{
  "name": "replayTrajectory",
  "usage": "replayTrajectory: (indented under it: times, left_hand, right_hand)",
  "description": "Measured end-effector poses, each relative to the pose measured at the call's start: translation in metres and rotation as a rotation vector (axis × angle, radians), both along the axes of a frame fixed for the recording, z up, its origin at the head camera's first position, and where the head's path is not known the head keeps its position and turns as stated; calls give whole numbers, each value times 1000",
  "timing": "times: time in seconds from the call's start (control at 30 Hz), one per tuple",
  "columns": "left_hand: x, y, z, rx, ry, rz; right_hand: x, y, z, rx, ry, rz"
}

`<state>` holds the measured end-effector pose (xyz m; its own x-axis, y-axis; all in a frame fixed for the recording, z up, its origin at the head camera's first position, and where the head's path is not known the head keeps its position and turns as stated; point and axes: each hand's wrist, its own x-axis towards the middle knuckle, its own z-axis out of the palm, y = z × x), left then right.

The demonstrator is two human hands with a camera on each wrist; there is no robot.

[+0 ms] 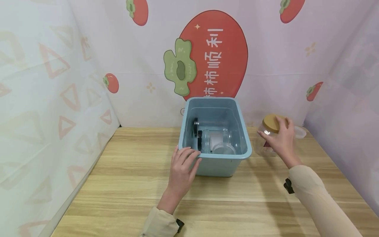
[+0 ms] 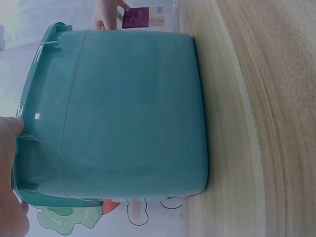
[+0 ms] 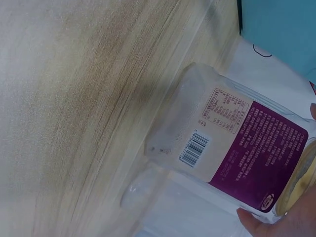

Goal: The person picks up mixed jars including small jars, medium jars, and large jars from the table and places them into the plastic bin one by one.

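Observation:
At the front left corner of a blue plastic bin [image 1: 220, 168], my left hand [image 1: 183, 166] grips the rim, fingers over the edge. In the left wrist view part of that hand [image 2: 9, 168] shows against the bin's rim. My right hand [image 1: 281, 140] holds a clear plastic jar [image 3: 222, 143] from above, by its yellow lid [image 1: 270, 123]. The jar stands to the right of the bin and carries a purple and white label [image 3: 266, 153] with a barcode. Inside the bin lie clear jars with black lids [image 1: 199, 140] and a round clear container [image 1: 224, 148].
Behind the held jar, another clear plastic container [image 1: 300, 132] lies on the wooden table [image 1: 133, 184]. A printed cloth [image 1: 142, 112] hangs along the back edge, and more cloth [image 1: 59, 131] walls off the left and right sides.

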<state>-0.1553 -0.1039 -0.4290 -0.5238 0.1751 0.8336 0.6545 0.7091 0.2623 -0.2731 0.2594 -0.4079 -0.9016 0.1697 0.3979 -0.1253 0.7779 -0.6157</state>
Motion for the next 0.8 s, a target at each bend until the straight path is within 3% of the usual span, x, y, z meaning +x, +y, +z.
replayTrajectory:
  times: [0.27, 0.5, 0.8]
  left_hand:
    - [-2, 0, -2, 0, 22, -2]
    - [-1, -1, -2, -2, -2, -3]
    - [-1, 0, -1, -3, 15, 0]
  right_hand:
    - [-5, 0, -1, -3, 16, 13]
    - [-5, 1, 2, -12, 22, 27]
    - [-6, 5, 10, 39, 52, 72]
